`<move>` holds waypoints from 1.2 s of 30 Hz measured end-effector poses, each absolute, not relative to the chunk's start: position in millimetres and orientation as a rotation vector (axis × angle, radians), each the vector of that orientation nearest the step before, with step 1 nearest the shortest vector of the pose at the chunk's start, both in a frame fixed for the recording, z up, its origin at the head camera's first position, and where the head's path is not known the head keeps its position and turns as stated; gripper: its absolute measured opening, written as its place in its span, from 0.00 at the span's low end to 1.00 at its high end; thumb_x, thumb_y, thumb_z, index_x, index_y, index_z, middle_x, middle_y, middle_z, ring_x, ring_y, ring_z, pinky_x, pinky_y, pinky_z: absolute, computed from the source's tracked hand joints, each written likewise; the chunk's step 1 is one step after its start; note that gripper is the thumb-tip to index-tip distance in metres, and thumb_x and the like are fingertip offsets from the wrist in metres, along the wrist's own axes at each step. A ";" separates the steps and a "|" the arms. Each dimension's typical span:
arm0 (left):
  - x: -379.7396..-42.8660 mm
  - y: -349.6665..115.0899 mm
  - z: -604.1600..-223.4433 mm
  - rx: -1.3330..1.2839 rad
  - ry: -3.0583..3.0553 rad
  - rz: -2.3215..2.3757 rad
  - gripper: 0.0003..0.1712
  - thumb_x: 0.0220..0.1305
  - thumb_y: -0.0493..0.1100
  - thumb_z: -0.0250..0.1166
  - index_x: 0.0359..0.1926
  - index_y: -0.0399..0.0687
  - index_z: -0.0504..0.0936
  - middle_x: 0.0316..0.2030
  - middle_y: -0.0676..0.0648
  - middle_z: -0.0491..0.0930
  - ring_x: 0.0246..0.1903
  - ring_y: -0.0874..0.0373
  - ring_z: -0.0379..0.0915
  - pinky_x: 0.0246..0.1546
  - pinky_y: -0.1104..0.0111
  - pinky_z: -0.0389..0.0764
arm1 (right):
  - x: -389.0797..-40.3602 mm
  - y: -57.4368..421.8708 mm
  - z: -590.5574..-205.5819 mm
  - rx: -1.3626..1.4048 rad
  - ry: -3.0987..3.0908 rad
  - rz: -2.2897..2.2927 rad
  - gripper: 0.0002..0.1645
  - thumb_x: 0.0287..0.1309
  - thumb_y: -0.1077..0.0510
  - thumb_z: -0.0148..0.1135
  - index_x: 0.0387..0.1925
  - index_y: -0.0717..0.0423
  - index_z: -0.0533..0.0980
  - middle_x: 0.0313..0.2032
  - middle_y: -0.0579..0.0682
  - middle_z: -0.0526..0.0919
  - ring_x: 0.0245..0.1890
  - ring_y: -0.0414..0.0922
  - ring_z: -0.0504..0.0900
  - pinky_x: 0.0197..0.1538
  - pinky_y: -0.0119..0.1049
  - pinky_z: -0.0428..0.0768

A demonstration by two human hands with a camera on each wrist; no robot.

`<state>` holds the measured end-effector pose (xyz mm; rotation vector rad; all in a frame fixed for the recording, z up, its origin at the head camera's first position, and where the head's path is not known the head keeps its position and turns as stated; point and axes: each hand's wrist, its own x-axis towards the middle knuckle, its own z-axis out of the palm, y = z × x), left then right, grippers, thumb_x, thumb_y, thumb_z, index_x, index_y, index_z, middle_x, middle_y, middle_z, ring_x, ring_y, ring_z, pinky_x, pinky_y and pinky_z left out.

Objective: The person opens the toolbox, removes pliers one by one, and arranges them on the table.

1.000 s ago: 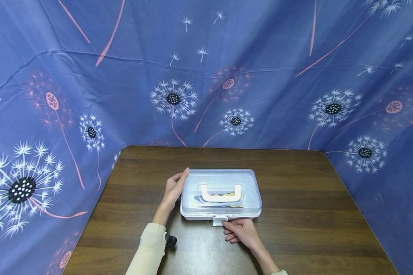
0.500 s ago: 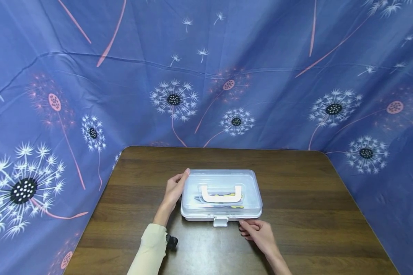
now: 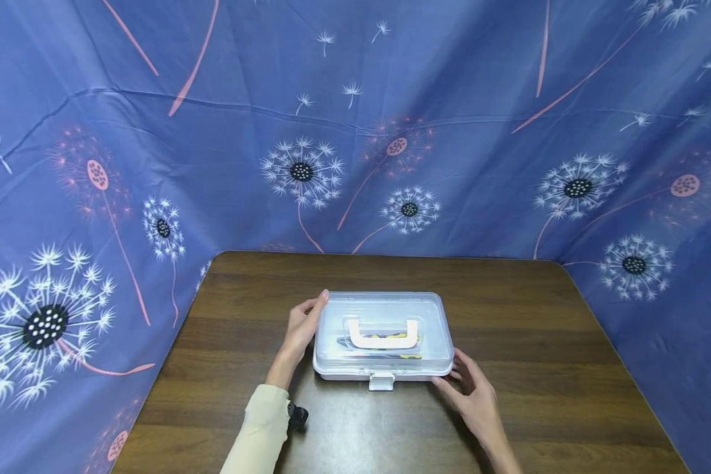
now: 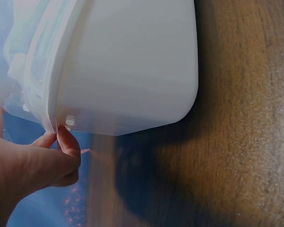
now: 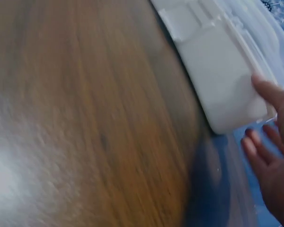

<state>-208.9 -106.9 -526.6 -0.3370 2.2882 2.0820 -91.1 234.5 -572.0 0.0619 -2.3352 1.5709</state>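
Note:
A plastic storage box (image 3: 385, 303) with a clear lid, white base and white carry handle (image 3: 383, 342) sits on the table, its lid down. Through the lid show yellow and dark items, too blurred to identify. The front latch (image 3: 382, 381) sticks outward from the base. At the box's left side my left hand (image 3: 299, 329) pinches the lid's rim; the left wrist view has its bent fingers (image 4: 68, 144) at that rim. My right hand (image 3: 474, 395) is spread around the right front corner. Its thumb (image 5: 267, 90) is by the front face, the other fingers beside the right end.
A brown wooden table (image 3: 533, 329) lies under the box. Blue cloth (image 3: 480, 164) with a dandelion print hangs behind it and along both sides. A small black device (image 3: 298, 417) is worn at the left wrist, by the cream sleeve (image 3: 261, 421).
My right hand has left the latch, moved right along the front edge and spread out at the right front corner. The left hand and the box have stayed in place.

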 end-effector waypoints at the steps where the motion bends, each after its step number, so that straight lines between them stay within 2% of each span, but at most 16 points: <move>1: -208.6 -106.4 -526.1 -0.334 2.283 2.084 0.41 0.68 0.68 0.64 0.59 0.34 0.82 0.52 0.38 0.82 0.50 0.51 0.77 0.54 0.59 0.77 | -91.9 235.8 -572.9 0.101 -2.337 1.544 0.45 0.45 0.70 0.82 0.67 0.61 0.74 0.55 0.59 0.83 0.49 0.33 0.81 0.53 0.26 0.79; 5: -207.4 -105.2 -525.8 -0.330 2.269 2.091 0.42 0.67 0.69 0.63 0.60 0.34 0.81 0.53 0.38 0.82 0.52 0.49 0.77 0.56 0.56 0.77 | -93.9 239.4 -574.4 0.140 -2.365 1.469 0.47 0.46 0.68 0.82 0.69 0.58 0.73 0.60 0.60 0.82 0.51 0.31 0.80 0.58 0.21 0.72; 8: -207.1 -104.7 -526.5 -0.329 2.249 2.113 0.42 0.67 0.69 0.64 0.60 0.34 0.81 0.53 0.38 0.81 0.52 0.50 0.77 0.57 0.57 0.76 | -93.6 241.1 -574.8 0.086 -2.391 1.422 0.45 0.46 0.65 0.82 0.68 0.55 0.75 0.58 0.57 0.84 0.51 0.30 0.80 0.59 0.18 0.68; 11: -206.8 -104.7 -527.4 -0.335 2.244 2.128 0.42 0.67 0.69 0.63 0.60 0.35 0.81 0.53 0.39 0.82 0.52 0.50 0.76 0.57 0.58 0.76 | -93.4 242.2 -574.1 0.078 -2.384 1.384 0.44 0.44 0.65 0.84 0.66 0.54 0.78 0.57 0.54 0.84 0.55 0.27 0.77 0.60 0.17 0.64; 17: -202.7 -110.5 -530.4 -0.316 2.230 2.131 0.43 0.71 0.71 0.56 0.60 0.35 0.82 0.52 0.40 0.83 0.55 0.50 0.75 0.62 0.56 0.72 | -97.6 246.6 -568.4 0.184 -2.311 1.346 0.40 0.40 0.69 0.84 0.60 0.61 0.81 0.57 0.57 0.84 0.59 0.28 0.74 0.63 0.19 0.64; 19: -202.7 -112.4 -532.7 -0.280 2.210 2.158 0.41 0.76 0.67 0.51 0.61 0.32 0.80 0.50 0.39 0.83 0.53 0.51 0.75 0.59 0.58 0.73 | -101.4 247.1 -562.3 0.228 -2.291 1.312 0.39 0.40 0.70 0.83 0.59 0.63 0.81 0.55 0.59 0.84 0.60 0.29 0.74 0.63 0.20 0.65; 23: -202.2 -114.5 -538.0 -0.174 2.164 2.237 0.30 0.84 0.50 0.45 0.66 0.27 0.74 0.55 0.36 0.81 0.51 0.57 0.74 0.54 0.68 0.74 | -112.5 245.8 -548.2 0.313 -2.229 1.243 0.38 0.39 0.71 0.83 0.58 0.64 0.81 0.54 0.60 0.84 0.60 0.33 0.76 0.64 0.22 0.67; 26: -199.7 -115.5 -542.4 -0.077 2.131 2.305 0.24 0.80 0.39 0.49 0.65 0.23 0.73 0.54 0.33 0.81 0.48 0.60 0.76 0.48 0.73 0.76 | -123.0 245.3 -539.2 0.353 -2.192 1.208 0.37 0.40 0.72 0.82 0.57 0.64 0.82 0.54 0.60 0.83 0.59 0.37 0.77 0.64 0.23 0.67; 30: -197.9 -116.1 -548.0 0.083 2.157 2.373 0.21 0.74 0.36 0.57 0.59 0.21 0.76 0.45 0.36 0.83 0.42 0.62 0.78 0.41 0.74 0.79 | -137.8 246.7 -528.8 0.375 -2.181 1.143 0.34 0.41 0.71 0.81 0.55 0.64 0.82 0.53 0.60 0.84 0.57 0.41 0.79 0.64 0.23 0.67; 32: -197.4 -116.1 -548.8 0.129 2.186 2.372 0.20 0.72 0.35 0.58 0.58 0.20 0.76 0.43 0.38 0.84 0.41 0.62 0.79 0.40 0.74 0.79 | -144.2 247.6 -523.8 0.386 -2.187 1.108 0.32 0.41 0.70 0.82 0.53 0.63 0.83 0.52 0.58 0.85 0.55 0.40 0.80 0.62 0.23 0.69; 36: -198.5 -115.3 -545.7 0.039 2.242 2.274 0.20 0.71 0.30 0.55 0.59 0.22 0.76 0.44 0.37 0.83 0.41 0.63 0.78 0.41 0.73 0.79 | -157.8 248.6 -514.4 0.443 -2.188 1.115 0.28 0.40 0.71 0.82 0.48 0.63 0.83 0.48 0.58 0.86 0.50 0.42 0.82 0.59 0.22 0.72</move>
